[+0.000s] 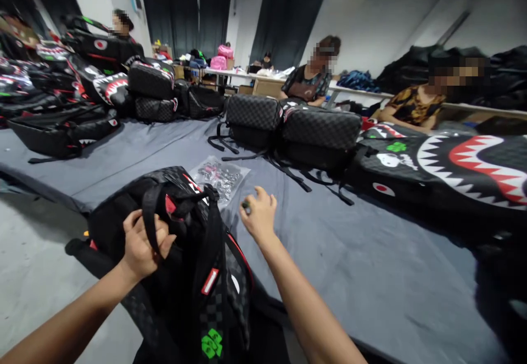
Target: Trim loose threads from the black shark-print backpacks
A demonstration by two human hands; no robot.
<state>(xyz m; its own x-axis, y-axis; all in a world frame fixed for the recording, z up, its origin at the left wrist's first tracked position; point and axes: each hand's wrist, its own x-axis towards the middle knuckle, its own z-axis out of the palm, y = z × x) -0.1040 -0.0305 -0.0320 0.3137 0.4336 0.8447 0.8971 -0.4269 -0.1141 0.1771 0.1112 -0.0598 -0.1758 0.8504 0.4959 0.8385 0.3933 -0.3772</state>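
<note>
A black backpack [193, 276] with red trim and a green patch lies in front of me at the near edge of a grey padded table [329, 243]. My left hand [142, 243] is closed around one of its black straps near the top. My right hand [259, 216] hovers just right of the bag, fingers curled, pinching a small dark object between thumb and fingertips. A clear plastic bag [220, 176] of small metal parts lies on the table just beyond both hands.
Stacks of black checkered backpacks [321, 133] sit mid-table, shark-mouth backpacks [465, 172] at the right and piled at far left [82, 95]. Other people sit at the far side of the table. Grey floor lies at lower left.
</note>
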